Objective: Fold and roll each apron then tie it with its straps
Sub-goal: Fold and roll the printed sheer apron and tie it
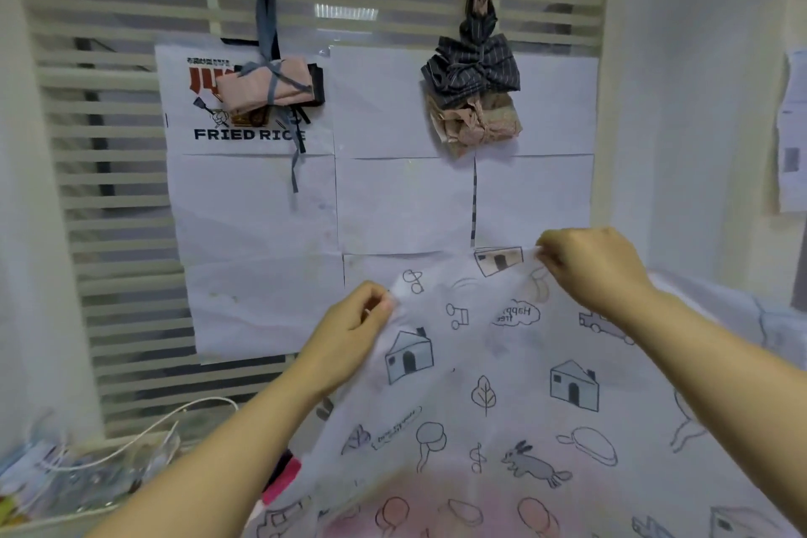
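Note:
A thin white apron (502, 398) printed with houses, leaves and a rabbit is held up in front of me, hanging down from its top edge. My left hand (349, 336) pinches that edge at its left end. My right hand (589, 266) pinches it higher up at the right. On the wall behind, a pink rolled apron (266, 87) tied with a blue strap hangs from a hook. A dark striped bundle (474, 70) hangs from a second hook, with a beige floral bundle (480, 122) tied under it.
White paper sheets (393, 205) and a "FRIED RICE" poster (244, 133) cover the slatted blind. A clear box (96, 467) with a white cable stands at the lower left. More papers (790, 131) hang on the right wall.

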The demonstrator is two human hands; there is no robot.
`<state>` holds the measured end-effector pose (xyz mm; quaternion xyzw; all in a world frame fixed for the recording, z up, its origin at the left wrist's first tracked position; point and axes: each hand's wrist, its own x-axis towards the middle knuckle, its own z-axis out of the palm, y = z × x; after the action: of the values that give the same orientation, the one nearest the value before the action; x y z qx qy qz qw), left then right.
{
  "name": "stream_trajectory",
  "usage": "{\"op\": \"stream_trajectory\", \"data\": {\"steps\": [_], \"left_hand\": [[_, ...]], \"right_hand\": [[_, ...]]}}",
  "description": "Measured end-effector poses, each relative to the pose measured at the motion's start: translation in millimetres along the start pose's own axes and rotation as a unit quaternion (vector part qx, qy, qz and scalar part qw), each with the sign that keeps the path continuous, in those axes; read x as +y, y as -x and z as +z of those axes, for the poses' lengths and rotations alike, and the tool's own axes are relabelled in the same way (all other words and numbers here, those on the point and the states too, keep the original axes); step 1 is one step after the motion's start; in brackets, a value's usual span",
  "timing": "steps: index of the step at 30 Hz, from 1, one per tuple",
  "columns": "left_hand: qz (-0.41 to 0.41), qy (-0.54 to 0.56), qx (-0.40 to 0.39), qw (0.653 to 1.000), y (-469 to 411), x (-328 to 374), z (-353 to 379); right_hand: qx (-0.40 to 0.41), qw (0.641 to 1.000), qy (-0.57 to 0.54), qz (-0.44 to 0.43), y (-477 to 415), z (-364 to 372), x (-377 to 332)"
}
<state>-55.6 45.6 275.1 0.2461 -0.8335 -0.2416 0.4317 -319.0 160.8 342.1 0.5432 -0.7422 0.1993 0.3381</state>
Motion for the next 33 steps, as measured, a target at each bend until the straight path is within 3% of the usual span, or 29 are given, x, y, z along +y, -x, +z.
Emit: {"op": "stream_trajectory", "data": {"steps": [6,10,14,16,20,23,25,29,31,33], "left_hand": [[0.012,0.015,-0.025,1.0,15.5,6.0,22.9],[0.001,0.009,-0.039,0.999,24.2,0.6,16.3],[-0.159,-0.002,-0.054,0.986,51.7,-33.8,9.2],[-0.264,-0.033,-0.138,0.954,71.5,-45.5,14.2],[-0.439,-0.001,-0.277,0.855,106.5,-52.3,23.2],[-0.474,0.032,-0.38,0.793,125.9,-61.6,30.6],[-0.467,0.055,-0.421,0.776,130.2,-65.4,35.4],[-0.41,0.176,-0.367,0.816,129.5,-66.0,41.1],[-0.398,0.261,-0.231,0.848,124.4,-63.0,41.9],[-0.394,0.366,-0.048,0.842,110.5,-67.0,35.6]], "right_hand": [[-0.205,0.964,-0.168,-0.018,40.5,41.2,-40.2],[-0.149,0.962,-0.229,0.021,55.6,60.9,-43.7],[-0.106,0.967,-0.226,0.046,63.8,66.8,-34.6],[-0.105,0.967,-0.226,0.048,68.0,69.2,-35.2],[-0.088,0.969,-0.223,0.061,70.5,77.2,-41.2],[-0.093,0.97,-0.213,0.075,69.6,83.3,-44.6],[-0.092,0.969,-0.213,0.085,68.2,84.4,-45.5],[-0.085,0.966,-0.219,0.109,64.4,85.1,-44.2],[-0.079,0.966,-0.221,0.111,63.4,81.7,-40.0],[-0.064,0.966,-0.226,0.108,64.8,74.3,-34.7]]}}
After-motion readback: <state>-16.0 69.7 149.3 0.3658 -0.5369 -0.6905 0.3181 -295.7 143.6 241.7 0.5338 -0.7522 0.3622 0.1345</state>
